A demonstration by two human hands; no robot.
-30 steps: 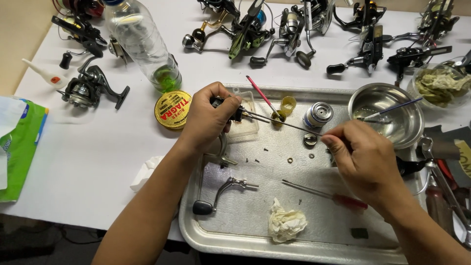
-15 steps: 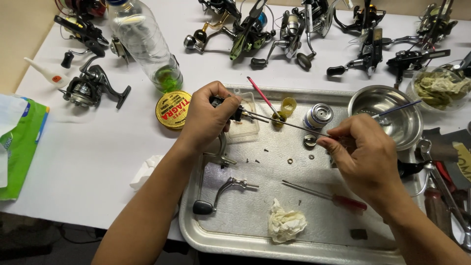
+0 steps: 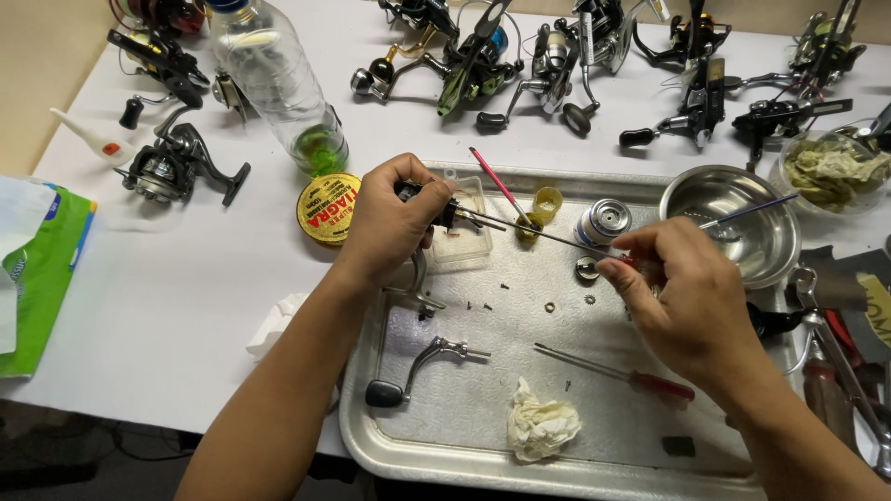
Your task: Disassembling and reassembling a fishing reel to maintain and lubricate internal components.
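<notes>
On the metal tray (image 3: 390, 445) we list, nearest first: crumpled tissue (image 3: 541, 429), reel handle (image 3: 408, 371), red-handled screwdriver (image 3: 617, 374). Mid-tray, our right hand (image 3: 687, 301) pinches a thin shaft (image 3: 543, 235); our left hand (image 3: 394, 223) grips the black reel part (image 3: 436, 206) at its other end. Beyond the tray: plastic bottle (image 3: 278, 88), fishing reels (image 3: 483, 56).

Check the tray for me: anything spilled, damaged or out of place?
Nothing spilled or visibly broken. Tiny screws and washers lie scattered loose on the metal tray, easy to lose. A crumpled tissue sits near its front edge.
</notes>
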